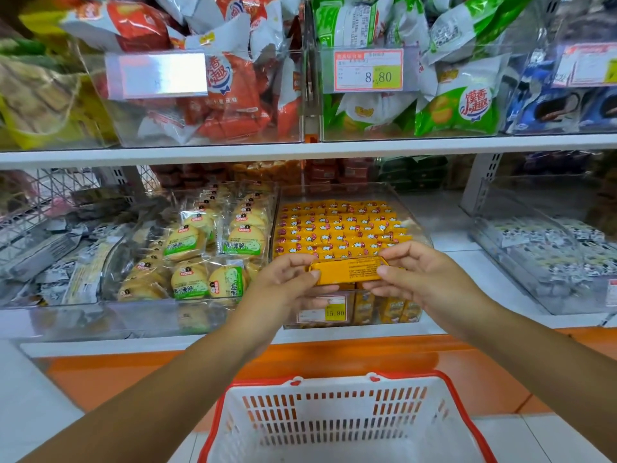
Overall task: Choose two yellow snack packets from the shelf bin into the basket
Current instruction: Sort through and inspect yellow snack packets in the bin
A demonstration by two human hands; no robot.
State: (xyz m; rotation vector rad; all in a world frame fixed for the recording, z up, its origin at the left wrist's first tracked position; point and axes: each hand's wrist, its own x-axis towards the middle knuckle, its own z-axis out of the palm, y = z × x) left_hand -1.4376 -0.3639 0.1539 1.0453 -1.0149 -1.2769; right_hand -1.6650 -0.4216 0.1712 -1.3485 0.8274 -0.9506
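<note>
both hands up at the lower shelf, one yellow packet (350, 269) between them. left hand (290, 279) pinches the packet's 9 o'clock end, thumb under, fingers curled over the top. right hand (424, 275) pinches the 3 o'clock end the same way. the packet lies roughly level with its long axis 9 to 3, small-print side facing the camera. it is in the air, over the front edge of the shelf bin (337, 188), just clear of the stock.

the shelf bin is a clear plastic box at 12 o'clock from the packet, filled with tight rows of matching yellow packets (340, 228). more of them show through its front wall, beside a price tag (322, 309) reading 15.80.

basket (334, 387) sits at 6 o'clock of the frame, well below the hands: white slotted walls, red rim. the held packet is well apart from it.

around it: a clear bin of round biscuits in green-labelled wrappers (200, 248) at 9 o'clock of the yellow bin, touching its side. upper shelf at 12 o'clock holds red-and-white bags (217, 78) and green-and-white bags (460, 105), the green ones behind a tag (367, 70) marked 8.80. orange base panel (133, 369) runs under the shelf.
</note>
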